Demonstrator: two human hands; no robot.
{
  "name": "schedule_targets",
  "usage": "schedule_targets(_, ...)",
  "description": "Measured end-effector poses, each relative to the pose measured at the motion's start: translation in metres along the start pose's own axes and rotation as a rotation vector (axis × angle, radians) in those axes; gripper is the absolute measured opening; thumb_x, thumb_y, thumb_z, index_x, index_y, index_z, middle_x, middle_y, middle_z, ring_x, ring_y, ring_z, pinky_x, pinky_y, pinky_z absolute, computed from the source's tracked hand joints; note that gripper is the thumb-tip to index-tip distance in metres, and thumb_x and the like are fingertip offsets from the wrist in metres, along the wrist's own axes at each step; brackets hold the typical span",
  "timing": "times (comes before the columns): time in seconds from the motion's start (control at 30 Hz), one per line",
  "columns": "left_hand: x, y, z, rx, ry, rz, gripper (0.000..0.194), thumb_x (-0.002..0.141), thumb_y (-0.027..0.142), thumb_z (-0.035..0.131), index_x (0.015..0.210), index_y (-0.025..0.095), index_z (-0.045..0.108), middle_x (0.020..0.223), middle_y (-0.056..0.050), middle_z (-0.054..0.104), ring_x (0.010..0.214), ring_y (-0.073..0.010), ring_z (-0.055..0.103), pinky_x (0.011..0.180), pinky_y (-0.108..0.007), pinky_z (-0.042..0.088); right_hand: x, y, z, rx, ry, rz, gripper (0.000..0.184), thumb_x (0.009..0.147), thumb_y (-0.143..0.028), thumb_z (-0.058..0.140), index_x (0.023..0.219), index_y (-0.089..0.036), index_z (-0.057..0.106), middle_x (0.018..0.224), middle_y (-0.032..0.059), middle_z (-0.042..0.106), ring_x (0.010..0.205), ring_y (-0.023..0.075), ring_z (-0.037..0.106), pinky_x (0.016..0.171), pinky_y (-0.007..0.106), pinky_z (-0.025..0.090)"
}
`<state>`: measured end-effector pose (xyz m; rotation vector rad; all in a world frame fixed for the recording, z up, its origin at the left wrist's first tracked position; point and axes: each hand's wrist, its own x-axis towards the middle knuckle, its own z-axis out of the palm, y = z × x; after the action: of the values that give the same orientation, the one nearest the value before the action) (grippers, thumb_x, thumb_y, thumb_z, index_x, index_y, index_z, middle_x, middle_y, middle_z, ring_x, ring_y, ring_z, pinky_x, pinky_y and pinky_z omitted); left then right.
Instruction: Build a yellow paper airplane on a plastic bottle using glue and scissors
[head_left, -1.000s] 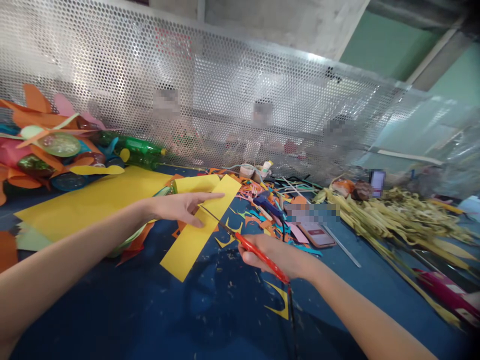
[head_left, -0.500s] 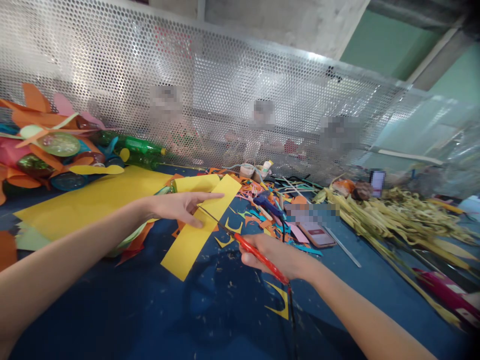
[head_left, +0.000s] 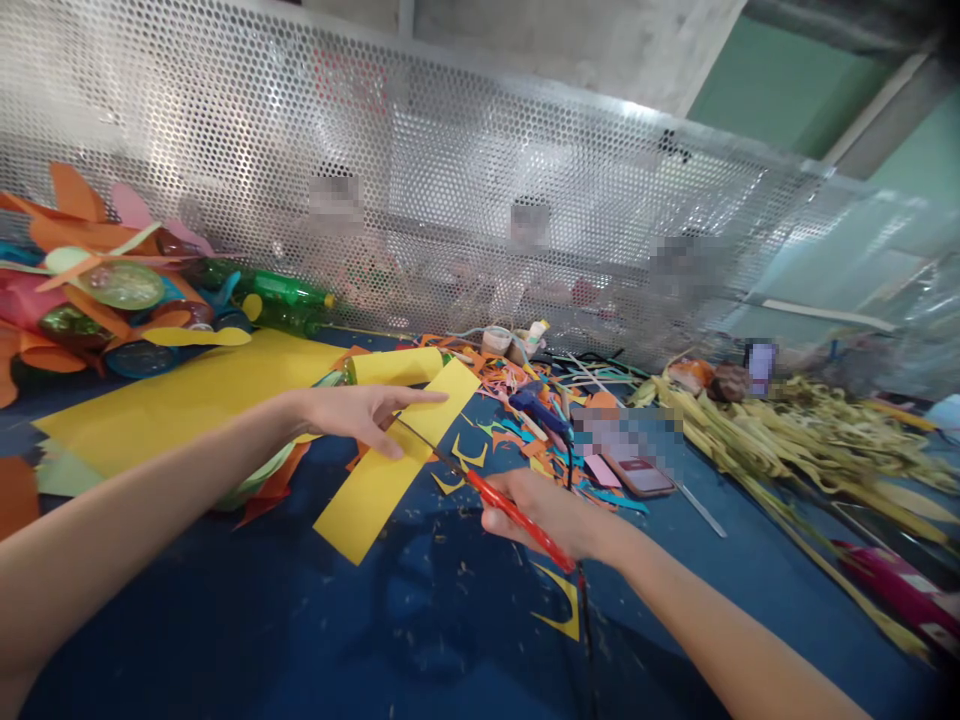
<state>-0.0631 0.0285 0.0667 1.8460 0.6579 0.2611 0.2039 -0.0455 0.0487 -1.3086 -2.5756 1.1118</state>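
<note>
My left hand lies with fingers stretched out on a long yellow paper strip that rests on the blue table. My right hand is closed on the red handles of a pair of scissors. The scissor blades reach to the strip's right edge, just under my left thumb. A large yellow paper sheet lies behind my left forearm.
Coloured paper scraps and a blue tool litter the middle. A phone lies right of my right hand. Yellow leaf strips pile at right. Green bottles and paper flowers stand left. A perforated metal screen closes the back.
The view has shifted slightly. The strip and scissors sit a little further left and lower; both hands keep their hold.
</note>
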Motion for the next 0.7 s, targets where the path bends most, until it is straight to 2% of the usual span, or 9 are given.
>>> schedule_targets(0.13,0.000,0.002,0.001,-0.013,0.009,0.016,0.080,0.066,0.023,0.070,0.135,0.035,0.030,0.136,-0.001,0.042,0.108,-0.0303,0.050,0.075,-0.031,0.045,0.001,0.002,0.002,0.046,0.009,-0.002,0.050,0.076,-0.067,0.040,0.065,-0.019,0.032,0.058,-0.0062,0.027,0.051,0.0064,0.023,0.045,0.021,0.018)
schedule_targets(0.27,0.001,0.004,0.002,-0.040,0.003,0.035,0.077,0.066,0.021,0.069,0.133,0.034,0.034,0.143,0.000,0.031,0.119,-0.0324,0.040,0.081,-0.033,0.044,0.002,0.004,0.004,0.060,0.025,-0.010,0.050,0.075,-0.066,0.044,0.065,-0.019,0.032,0.058,-0.0061,0.027,0.052,0.0066,0.023,0.045,0.021,0.018)
schedule_targets(0.5,0.003,-0.007,-0.002,-0.102,-0.023,0.036,0.078,0.065,0.020,0.070,0.133,0.034,0.034,0.145,0.001,0.027,0.130,-0.0293,0.026,0.092,-0.032,0.038,0.005,0.005,0.008,0.050,0.064,-0.013,0.049,0.076,-0.064,0.045,0.063,-0.019,0.030,0.058,-0.0063,0.022,0.052,0.0066,0.021,0.044,0.021,0.017)
schedule_targets(0.7,0.005,-0.012,-0.001,-0.113,-0.013,0.051,0.078,0.064,0.022,0.070,0.133,0.034,0.034,0.137,0.000,0.041,0.127,-0.0313,0.031,0.091,-0.035,0.039,0.007,0.006,0.010,0.040,0.080,0.009,0.050,0.076,-0.065,0.044,0.060,-0.019,0.029,0.057,-0.0065,0.021,0.051,0.0063,0.019,0.045,0.021,0.016)
